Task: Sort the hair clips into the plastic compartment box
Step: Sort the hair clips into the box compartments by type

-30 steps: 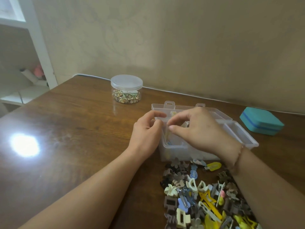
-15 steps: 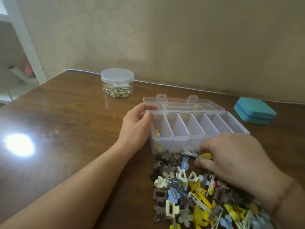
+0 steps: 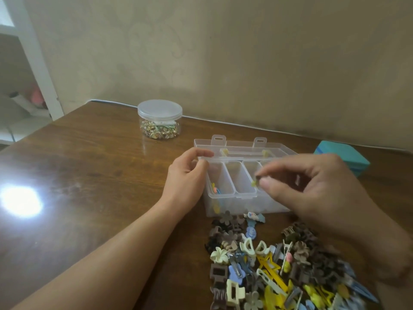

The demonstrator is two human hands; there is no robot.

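Observation:
A clear plastic compartment box [image 3: 232,193] stands open mid-table, its lid [image 3: 241,145] folded back. My left hand [image 3: 186,177] grips the box's left rim with thumb and fingers. My right hand [image 3: 312,186] hovers over the box's right half, blurred, and pinches a small yellow hair clip [image 3: 254,182] between thumb and forefinger. A few coloured clips [image 3: 215,190] lie in the leftmost compartment. The two compartments beside it look empty. A pile of hair clips [image 3: 268,265] in brown, yellow, blue and cream lies in front of the box. My right hand hides the right compartments.
A round clear jar [image 3: 159,119] with a lid, holding small gold pieces, stands behind the box to the left. A teal case [image 3: 344,157] sits at the far right. The brown wooden table [image 3: 89,175] meets a wall behind; a bright glare spot lies at left.
My right hand left the leftmost compartment, dipped to the pile, and has risen over the box with a yellow clip pinched. My left hand stays on the box's left rim.

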